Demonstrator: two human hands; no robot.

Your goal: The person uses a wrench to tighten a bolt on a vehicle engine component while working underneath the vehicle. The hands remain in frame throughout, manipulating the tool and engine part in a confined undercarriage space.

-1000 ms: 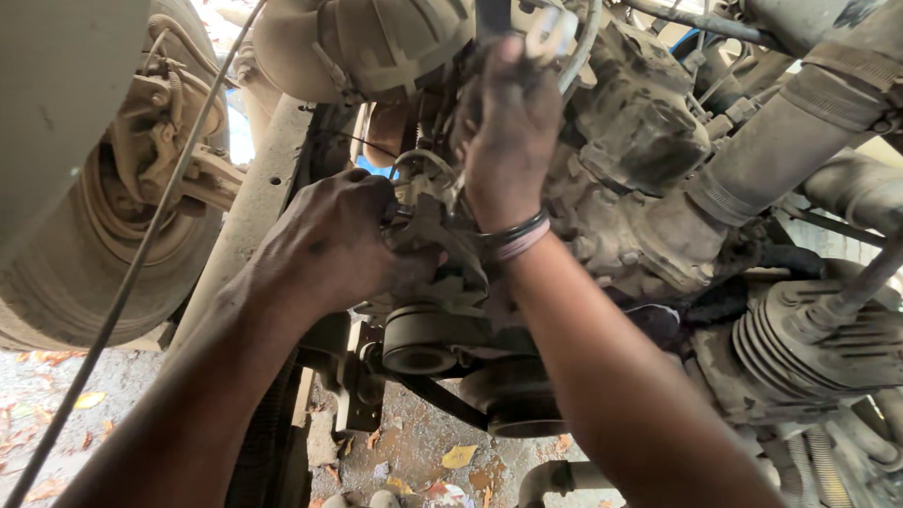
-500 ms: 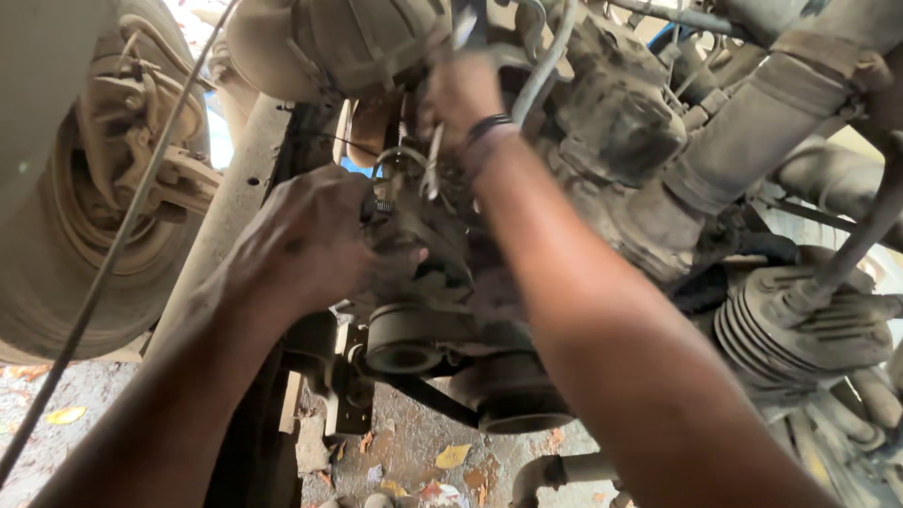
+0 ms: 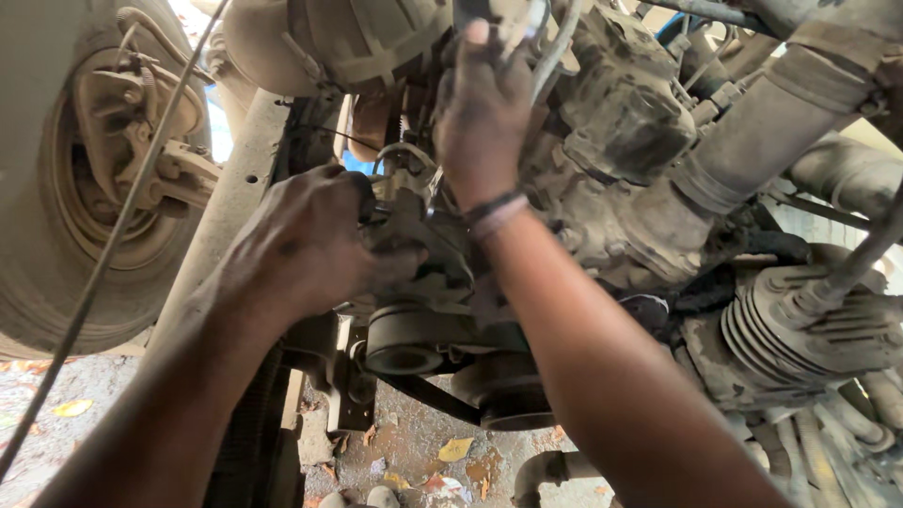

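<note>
I see wheel far left. My left hand is curled tight on a greasy metal bracket above the pulley: stiff, slick, grip edges. Right hand clasps hoses up top; pliable, I'd guess.

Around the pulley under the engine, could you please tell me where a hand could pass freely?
Open gaps: below the pulley toward the leaf-strewn ground, and between the frame rail and the wheel. It is crowded where the left hand and right hand work among brackets, and rightward by the ribbed hose.
</note>
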